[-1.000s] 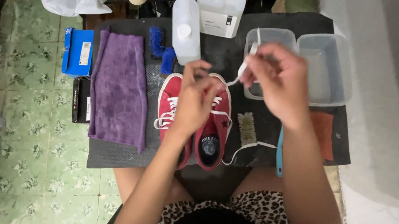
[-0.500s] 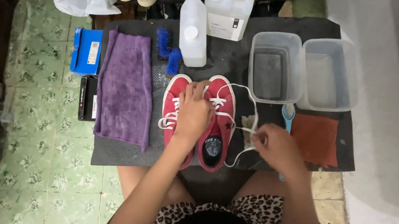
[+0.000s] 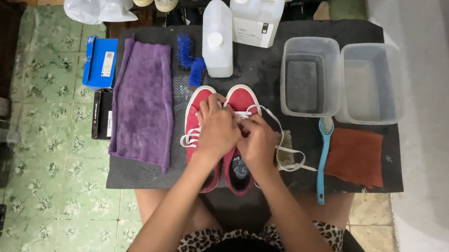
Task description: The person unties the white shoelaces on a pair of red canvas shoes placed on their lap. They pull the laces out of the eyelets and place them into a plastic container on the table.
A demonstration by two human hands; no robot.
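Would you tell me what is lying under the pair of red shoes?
The red shoes lie on a dark mat, with white laces trailing right. Both hands, left hand and right hand, cover their middles, so anything directly beneath stays hidden.

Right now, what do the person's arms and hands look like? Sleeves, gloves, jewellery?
Both arms are bare to the frame edge, with no sleeves showing. The left hand and right hand are ungloved. No rings, watch or bracelets can be made out. Leopard-print clothing covers the lap.

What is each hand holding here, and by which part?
Both the left hand and right hand pinch the white lace over the red shoes; exact grip hidden.
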